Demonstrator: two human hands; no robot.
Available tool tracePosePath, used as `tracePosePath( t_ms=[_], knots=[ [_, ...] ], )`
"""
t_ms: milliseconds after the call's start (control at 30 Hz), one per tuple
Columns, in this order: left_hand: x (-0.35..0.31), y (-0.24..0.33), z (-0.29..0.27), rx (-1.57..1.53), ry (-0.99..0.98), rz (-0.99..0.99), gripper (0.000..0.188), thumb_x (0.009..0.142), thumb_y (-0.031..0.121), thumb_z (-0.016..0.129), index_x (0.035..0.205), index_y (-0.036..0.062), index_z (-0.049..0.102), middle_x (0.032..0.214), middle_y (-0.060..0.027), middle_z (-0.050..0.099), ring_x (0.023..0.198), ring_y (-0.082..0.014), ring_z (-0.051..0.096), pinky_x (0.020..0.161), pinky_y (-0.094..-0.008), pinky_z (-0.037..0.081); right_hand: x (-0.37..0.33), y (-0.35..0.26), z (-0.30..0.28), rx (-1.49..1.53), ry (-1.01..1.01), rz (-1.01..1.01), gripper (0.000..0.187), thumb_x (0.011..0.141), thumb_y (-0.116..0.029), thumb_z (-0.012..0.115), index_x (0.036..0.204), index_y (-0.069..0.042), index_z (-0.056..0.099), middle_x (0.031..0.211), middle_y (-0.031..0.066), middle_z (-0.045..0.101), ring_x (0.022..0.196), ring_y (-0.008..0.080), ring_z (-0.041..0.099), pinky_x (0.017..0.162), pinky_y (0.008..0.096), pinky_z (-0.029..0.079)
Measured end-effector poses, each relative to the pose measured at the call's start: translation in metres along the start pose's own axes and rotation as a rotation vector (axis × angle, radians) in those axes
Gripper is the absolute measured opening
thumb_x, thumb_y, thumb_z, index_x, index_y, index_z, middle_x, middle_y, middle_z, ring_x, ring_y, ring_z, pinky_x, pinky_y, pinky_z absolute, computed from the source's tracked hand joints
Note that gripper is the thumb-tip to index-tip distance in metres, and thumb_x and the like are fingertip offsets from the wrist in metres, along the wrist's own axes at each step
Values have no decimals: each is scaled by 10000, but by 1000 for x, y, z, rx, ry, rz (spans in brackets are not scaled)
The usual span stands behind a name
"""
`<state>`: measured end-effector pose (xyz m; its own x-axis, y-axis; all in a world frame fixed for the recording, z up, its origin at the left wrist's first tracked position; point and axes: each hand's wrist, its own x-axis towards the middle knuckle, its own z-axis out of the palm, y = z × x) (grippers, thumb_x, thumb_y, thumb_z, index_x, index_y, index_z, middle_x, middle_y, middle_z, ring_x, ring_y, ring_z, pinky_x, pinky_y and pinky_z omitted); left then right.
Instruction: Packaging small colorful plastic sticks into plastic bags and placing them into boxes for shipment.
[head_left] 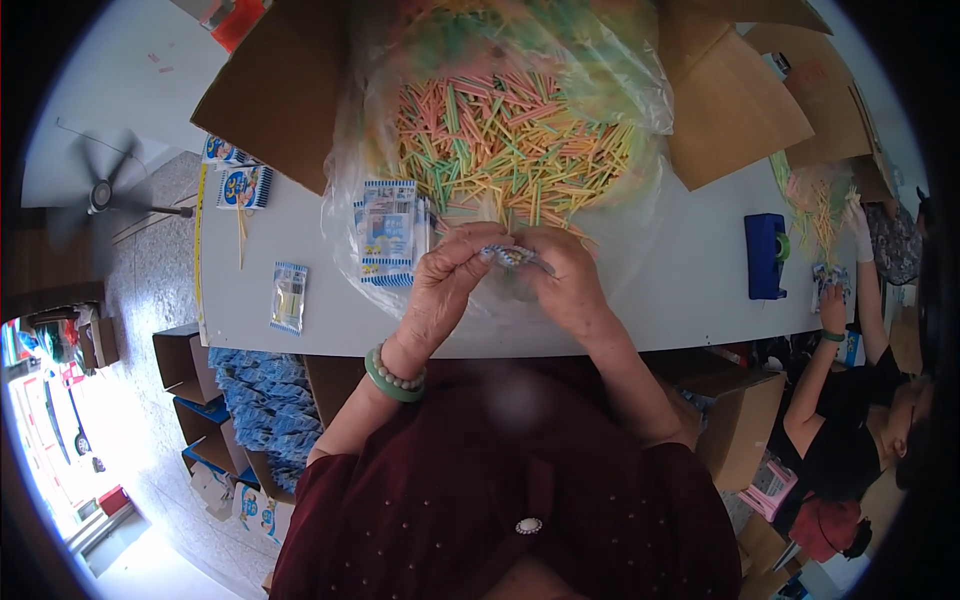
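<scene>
My left hand point(453, 268) and my right hand point(560, 277) meet at the table's front, fingers closed on a small blue and white packet point(514, 255). Its upper edge is pinched between them, and yellowish bits show at its mouth. Most of the packet is hidden by my fingers. Just beyond lies a heap of thin pastel sticks point(500, 140), pink, yellow, green and orange, inside a clear plastic bag point(640, 60). Beside my left hand, a stack of flat blue and white packets point(388, 225) rests on the bag's edge.
A single packet point(289, 297) lies farther left on the white table point(690, 290). Cardboard flaps point(735, 105) stand around the bag. At the right are a blue tape dispenser point(765, 257) and a co-worker point(850, 420) handling a packet. A box of filled packets point(262, 405) sits below the table; a fan point(100, 195) stands left.
</scene>
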<state>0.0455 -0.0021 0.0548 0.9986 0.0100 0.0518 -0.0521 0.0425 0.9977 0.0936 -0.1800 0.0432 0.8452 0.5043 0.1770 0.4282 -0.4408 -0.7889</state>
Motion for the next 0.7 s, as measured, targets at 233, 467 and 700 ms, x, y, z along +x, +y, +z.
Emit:
tracePosePath(
  t_ms=[233,467,700],
  knots=[
    [-11,-3,-1,-380,84,-233,204,887,55,602,1076,-3,654,1081,-69,624,984,-136,564,887,-267,438,5,-1,12,278,47,81,186,740,-13,630,925,0,621,859,150,619,815,318,595,735,371,470],
    [-19,0,-4,-230,141,-85,102,862,33,629,942,-11,675,958,-42,627,870,-119,566,769,-277,460,-8,-20,15,490,-145,260,111,839,-39,579,931,18,606,888,52,624,825,140,574,760,270,460],
    [-71,-5,-96,425,556,-39,112,862,9,545,776,82,542,718,25,493,646,-63,457,553,-223,377,-8,-26,37,416,-285,94,107,817,6,586,923,10,602,863,69,619,837,152,598,771,285,472]
  ],
)
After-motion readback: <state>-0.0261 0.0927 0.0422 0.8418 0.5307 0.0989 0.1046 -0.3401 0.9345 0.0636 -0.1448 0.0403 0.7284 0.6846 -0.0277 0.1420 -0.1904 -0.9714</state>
